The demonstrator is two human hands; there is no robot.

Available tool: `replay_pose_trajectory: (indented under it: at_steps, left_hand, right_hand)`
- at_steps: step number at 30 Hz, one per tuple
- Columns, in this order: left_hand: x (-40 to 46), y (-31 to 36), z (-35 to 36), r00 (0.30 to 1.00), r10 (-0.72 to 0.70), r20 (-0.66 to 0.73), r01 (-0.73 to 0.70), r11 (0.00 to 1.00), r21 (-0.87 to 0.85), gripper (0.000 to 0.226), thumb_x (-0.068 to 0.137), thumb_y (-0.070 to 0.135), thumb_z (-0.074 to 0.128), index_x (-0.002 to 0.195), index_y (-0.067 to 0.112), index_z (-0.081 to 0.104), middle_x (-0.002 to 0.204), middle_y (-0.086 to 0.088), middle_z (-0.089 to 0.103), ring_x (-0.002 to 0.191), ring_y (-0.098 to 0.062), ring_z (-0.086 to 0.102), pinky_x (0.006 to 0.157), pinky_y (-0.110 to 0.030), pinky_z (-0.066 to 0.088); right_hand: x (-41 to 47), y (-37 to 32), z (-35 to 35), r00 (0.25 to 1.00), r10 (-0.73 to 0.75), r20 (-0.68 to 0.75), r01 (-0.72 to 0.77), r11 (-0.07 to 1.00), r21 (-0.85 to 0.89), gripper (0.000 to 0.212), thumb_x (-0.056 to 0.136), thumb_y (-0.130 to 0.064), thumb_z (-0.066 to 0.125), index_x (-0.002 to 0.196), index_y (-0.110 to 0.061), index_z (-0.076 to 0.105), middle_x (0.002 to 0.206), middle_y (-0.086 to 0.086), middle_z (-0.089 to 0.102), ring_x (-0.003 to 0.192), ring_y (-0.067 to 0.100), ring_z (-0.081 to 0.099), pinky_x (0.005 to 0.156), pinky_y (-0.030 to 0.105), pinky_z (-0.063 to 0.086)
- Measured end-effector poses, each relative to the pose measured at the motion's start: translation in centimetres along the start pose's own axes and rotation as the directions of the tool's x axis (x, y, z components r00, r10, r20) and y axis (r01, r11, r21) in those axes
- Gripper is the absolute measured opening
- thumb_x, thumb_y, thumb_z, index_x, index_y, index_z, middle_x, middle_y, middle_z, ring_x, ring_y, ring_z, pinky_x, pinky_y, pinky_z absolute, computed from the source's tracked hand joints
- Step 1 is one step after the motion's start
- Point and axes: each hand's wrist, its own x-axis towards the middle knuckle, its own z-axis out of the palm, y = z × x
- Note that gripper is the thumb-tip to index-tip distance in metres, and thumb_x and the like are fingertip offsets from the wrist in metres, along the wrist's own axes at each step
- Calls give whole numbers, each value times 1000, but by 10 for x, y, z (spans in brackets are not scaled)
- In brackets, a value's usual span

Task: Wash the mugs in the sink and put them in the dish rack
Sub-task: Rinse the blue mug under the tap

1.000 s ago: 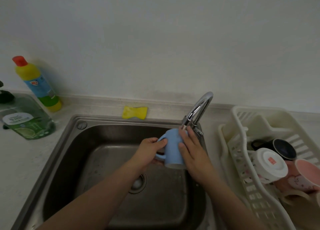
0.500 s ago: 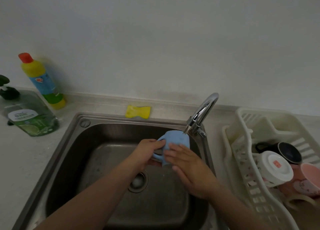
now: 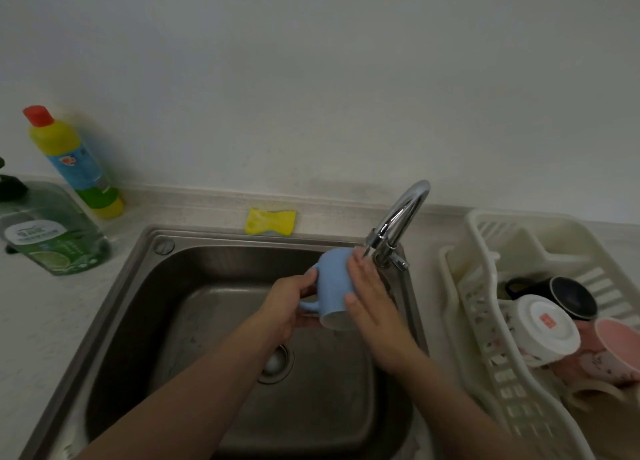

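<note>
Left hand (image 3: 289, 303) grips blue mug (image 3: 334, 283) handle; right hand (image 3: 372, 295) presses flat against it

two bare forearms reach up from the bottom edge of the frame and converge just right of centre. the left hand (image 3: 289, 302) comes in from the lower left, fingers curled around the handle side of a blue mug (image 3: 334, 286), thumb on top. the right hand (image 3: 369, 295) comes in from the lower right, fingers straight and together, pointing toward the upper left, palm pressed flat against the mug's right side. both wrists are roughly straight, hands close together with the mug between them.
</note>
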Motion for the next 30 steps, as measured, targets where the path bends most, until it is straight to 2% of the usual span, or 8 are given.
replay_pose_trajectory:
  at_steps: [4, 8, 10, 13, 18, 22, 26, 30]
  left_hand:
    - [0, -1, -10, 1000, -4, -7, 4, 999, -35, 32, 100, 34, 50, 117, 11, 63, 110, -9, 71, 89, -26, 70, 64, -39, 57]
    - [-3, 0, -8, 1000, -10, -3, 10, 1000, -12, 32, 101, 33, 49, 118, 10, 63, 104, -7, 72, 80, -23, 70, 60, -37, 57]
    - [-3, 3, -7, 1000, -2, -9, 2, 1000, -12, 33, 100, 32, 50, 120, 9, 62, 106, -7, 71, 81, -24, 69, 59, -37, 56]
    - [-3, 2, -9, 999, 11, 41, -13, 999, 34, 34, 100, 33, 50, 121, 9, 62, 108, -7, 72, 85, -25, 69, 60, -36, 56]
    - [-3, -4, 3, 998, 16, 59, -24, 989, 148, 37, 98, 33, 53, 116, 3, 63, 110, -13, 72, 90, -33, 69, 73, -44, 58]
    - [-1, -4, 0, 998, 5, 68, -15, 988, 156, 28, 97, 32, 56, 105, 6, 65, 96, -8, 72, 81, -29, 68, 67, -40, 57]
    - [-1, -4, 2, 998, -14, 65, -2, 973, 229, 27, 97, 27, 56, 110, 6, 64, 102, -11, 71, 85, -29, 67, 64, -38, 56]
    - [2, -4, -2, 999, -6, 43, -3, 976, 219, 25, 96, 29, 56, 107, 9, 65, 101, -10, 71, 87, -31, 68, 67, -41, 56]
  right_hand:
    - [-28, -1, 17, 993, -108, 49, 110, 993, -47, 71, 93, -68, 20, 152, -32, 6, 159, -21, -9, 146, 1, -13, 119, 26, -3]
    - [5, -5, 6, 967, 254, 1, -239, 908, 344, 68, 93, -69, 33, 151, -46, 7, 158, -23, 10, 142, -5, 17, 118, 29, 23]
    - [-10, -18, 11, 981, 194, 5, -190, 952, 240, 69, 94, -68, 27, 151, -44, -3, 159, -24, -7, 144, -6, 4, 119, 24, 14]
    - [-30, -23, 20, 998, 34, 53, -27, 991, -131, 81, 84, -76, 13, 150, -36, -11, 153, -22, -30, 139, -2, -30, 114, 23, -11]
    - [8, -12, 1, 996, 92, -15, -93, 984, -153, 79, 87, -71, 10, 153, -29, 5, 154, -23, -10, 140, -7, -22, 122, 33, -4]
    - [-29, -9, 7, 980, -125, 157, 171, 928, -331, 71, 88, -69, -3, 148, -35, 17, 155, -23, 1, 142, -5, -18, 119, 27, -14]
    - [5, 2, -5, 999, 19, -31, -23, 991, -131, 67, 93, -61, 19, 148, -25, 36, 156, -15, 25, 145, -5, 4, 122, 36, 8]
    - [-18, -9, 5, 979, -126, 159, 168, 943, -288, 61, 94, -59, 14, 147, -32, 29, 151, -23, 15, 140, -13, -11, 117, 20, -10]
